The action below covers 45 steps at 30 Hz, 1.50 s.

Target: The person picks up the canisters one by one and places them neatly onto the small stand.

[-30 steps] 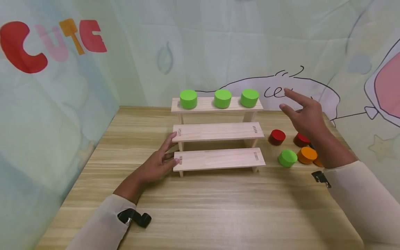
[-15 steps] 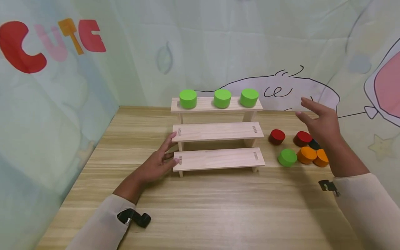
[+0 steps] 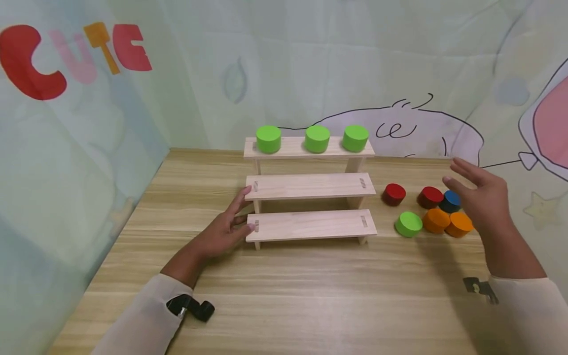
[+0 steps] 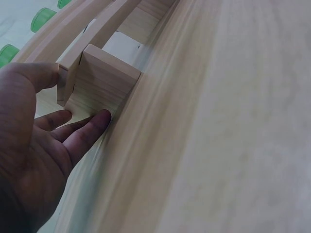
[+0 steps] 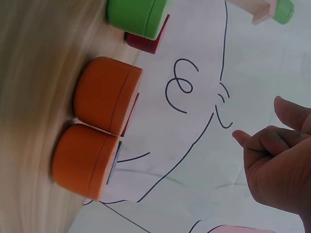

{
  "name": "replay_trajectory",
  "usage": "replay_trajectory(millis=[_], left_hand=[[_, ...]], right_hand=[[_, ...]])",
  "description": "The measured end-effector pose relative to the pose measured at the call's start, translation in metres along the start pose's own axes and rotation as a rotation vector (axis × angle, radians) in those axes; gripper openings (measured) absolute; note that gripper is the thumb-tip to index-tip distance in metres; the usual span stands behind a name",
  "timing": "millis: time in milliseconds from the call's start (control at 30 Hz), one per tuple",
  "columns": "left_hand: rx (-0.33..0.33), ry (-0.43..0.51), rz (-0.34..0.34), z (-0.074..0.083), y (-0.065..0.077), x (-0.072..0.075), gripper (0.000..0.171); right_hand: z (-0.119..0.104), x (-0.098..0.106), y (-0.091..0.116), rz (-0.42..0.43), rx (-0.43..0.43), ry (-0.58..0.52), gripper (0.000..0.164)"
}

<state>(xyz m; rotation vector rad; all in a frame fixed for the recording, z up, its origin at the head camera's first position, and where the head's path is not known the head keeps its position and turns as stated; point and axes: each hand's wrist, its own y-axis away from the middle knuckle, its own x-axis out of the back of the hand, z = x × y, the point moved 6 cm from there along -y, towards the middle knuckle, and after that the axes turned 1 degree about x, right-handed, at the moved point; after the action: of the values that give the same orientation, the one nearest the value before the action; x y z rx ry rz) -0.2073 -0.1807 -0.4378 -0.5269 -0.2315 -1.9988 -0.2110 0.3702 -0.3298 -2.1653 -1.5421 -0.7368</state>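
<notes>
In the head view a three-step wooden stand (image 3: 310, 225) sits on the table, with three green round blocks (image 3: 317, 139) along its top step. My left hand (image 3: 219, 235) rests against the stand's left end, the thumb at the lowest step and a finger at the middle one. In the left wrist view the fingers (image 4: 87, 139) lie fairly straight beside the side panel (image 4: 104, 77). My right hand (image 3: 485, 199) hovers with nothing in it above the loose blocks, thumb and fingers apart. Nearest it are a blue block (image 3: 450, 202) and an orange block (image 3: 459, 225).
Right of the stand lie a red block (image 3: 393, 195), a second red block (image 3: 430, 197), a green block (image 3: 408, 224) and another orange block (image 3: 436, 220). A printed cloth (image 3: 284, 64) hangs behind the wooden table (image 3: 293, 301).
My right hand has moved right and toward me, away from the stand, uncovering the blue and orange blocks. My left hand has stayed at the stand.
</notes>
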Motion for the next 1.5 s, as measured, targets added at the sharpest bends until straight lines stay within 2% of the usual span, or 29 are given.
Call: replay_trajectory(millis=[267, 533, 633, 767, 933, 1033, 1267, 1500], left_hand=[[-0.002, 0.01, 0.002, 0.002, 0.001, 0.0, 0.094], [0.011, -0.006, 0.006, 0.002, 0.001, 0.0, 0.093], [0.01, -0.006, 0.006, 0.002, 0.001, 0.001, 0.093], [0.007, -0.003, 0.004, 0.001, 0.001, 0.001, 0.094], [0.006, -0.002, 0.004, 0.001, 0.0, 0.001, 0.093], [0.002, 0.0, 0.002, 0.001, 0.0, 0.001, 0.094], [-0.019, -0.016, 0.004, 0.002, 0.0, 0.002, 0.094], [-0.014, -0.02, 0.001, 0.002, 0.0, 0.001, 0.094]], right_hand=[[0.023, 0.004, 0.009, -0.012, -0.094, -0.046, 0.063], [0.036, 0.001, 0.016, -0.025, -0.103, -0.07, 0.065], [0.04, -0.003, 0.017, -0.037, -0.074, -0.061, 0.065], [0.042, -0.011, 0.017, -0.079, 0.007, 0.02, 0.066], [0.041, -0.022, 0.019, -0.156, 0.126, 0.084, 0.068], [0.04, -0.029, 0.021, -0.213, 0.162, 0.107, 0.067], [0.035, -0.043, 0.025, -0.351, 0.265, 0.237, 0.061], [0.038, -0.052, 0.025, -0.426, 0.287, 0.29, 0.064]])
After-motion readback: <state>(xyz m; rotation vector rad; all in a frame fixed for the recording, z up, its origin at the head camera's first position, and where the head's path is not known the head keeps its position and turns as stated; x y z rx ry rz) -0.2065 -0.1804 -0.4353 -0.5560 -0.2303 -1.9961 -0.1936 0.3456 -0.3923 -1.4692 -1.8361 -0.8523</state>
